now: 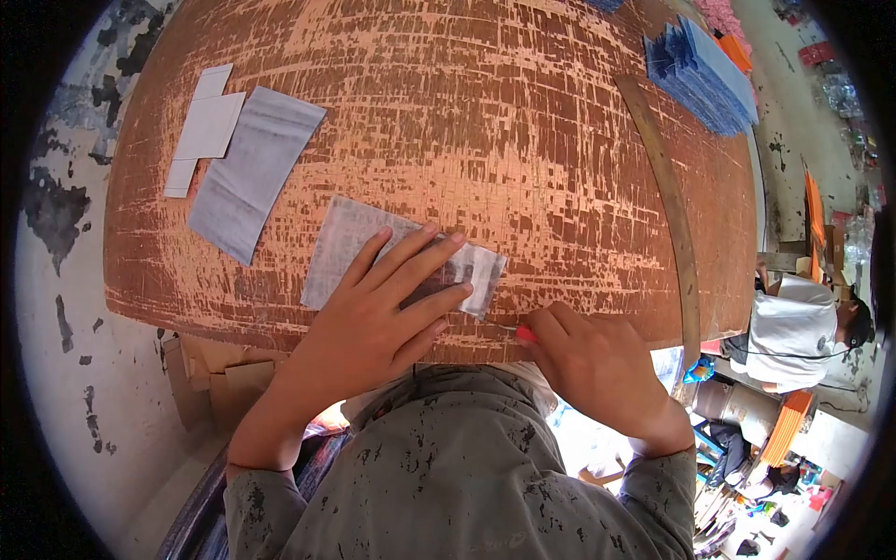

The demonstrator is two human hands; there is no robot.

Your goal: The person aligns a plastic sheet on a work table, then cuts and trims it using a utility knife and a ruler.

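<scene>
A pale grey, slightly see-through sheet (347,245) lies near the front edge of the worn wooden table (420,140). My left hand (387,303) rests on it with fingers spread, pressing it flat. Just right of the sheet, my right hand (588,359) is closed around a small red-handled tool (525,333). A thin tip of the tool points left towards the sheet's lower right corner; whether it touches cannot be made out. Up and to the left lies a second grey sheet (257,173), beside a white cut-out template (207,126).
A long ruler-like strip (667,201) runs down the table's right side. Stacked blue pieces (705,79) stand at the back right corner, near an orange item (735,52). Beyond the right edge is another person (793,331) in a white shirt.
</scene>
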